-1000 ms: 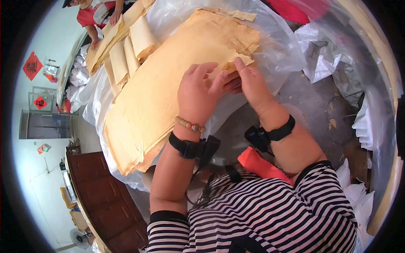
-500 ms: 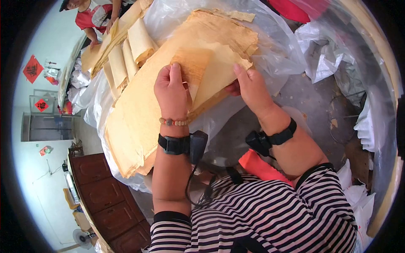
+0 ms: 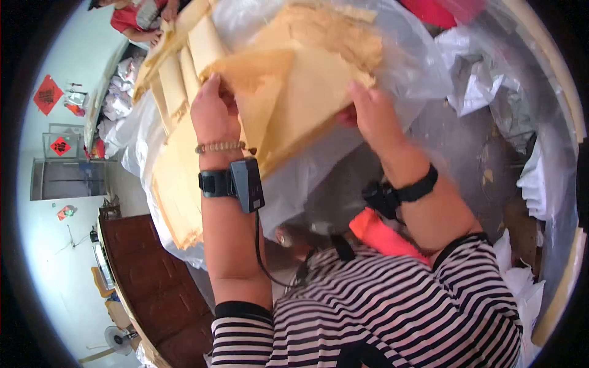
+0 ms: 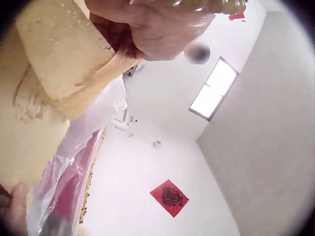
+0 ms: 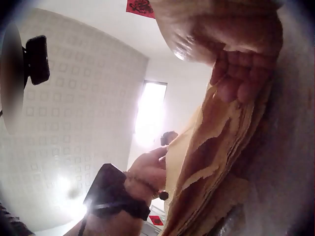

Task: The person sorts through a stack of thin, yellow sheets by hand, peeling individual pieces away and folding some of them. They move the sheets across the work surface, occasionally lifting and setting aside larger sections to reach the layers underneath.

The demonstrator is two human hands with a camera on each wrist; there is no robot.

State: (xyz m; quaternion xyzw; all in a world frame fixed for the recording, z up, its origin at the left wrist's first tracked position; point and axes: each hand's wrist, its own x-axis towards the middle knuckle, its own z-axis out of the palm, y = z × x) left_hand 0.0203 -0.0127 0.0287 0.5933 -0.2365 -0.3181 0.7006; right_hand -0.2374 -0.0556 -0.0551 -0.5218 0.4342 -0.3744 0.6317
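Note:
A thin, yellow-tan sheet (image 3: 257,73) with ragged edges lies over a thick stack of like sheets (image 3: 175,190). My left hand (image 3: 215,113) pinches its folded-over flap, lifted toward the left. At the right edge, my right hand (image 3: 373,116) holds the sheet between thumb and fingers. In the left wrist view, the sheet (image 4: 64,49) shows a fold and small torn marks beside my left hand. Seen from the right wrist, the curled fingers of my right hand sit at the layered edges of the stack (image 5: 211,147).
Rolled or folded tan sheets (image 3: 205,49) lie at the stack's far left. Clear plastic (image 3: 423,61) spreads beneath the stack. Another person (image 3: 138,18) handles sheets at the top left. A brown panelled cabinet (image 3: 147,264) stands at lower left; white sacks (image 3: 472,73) lie right.
My left hand has moved away from the right hand, up and to the left, drawing the thin flap open. The right hand has stayed near the sheet's right edge.

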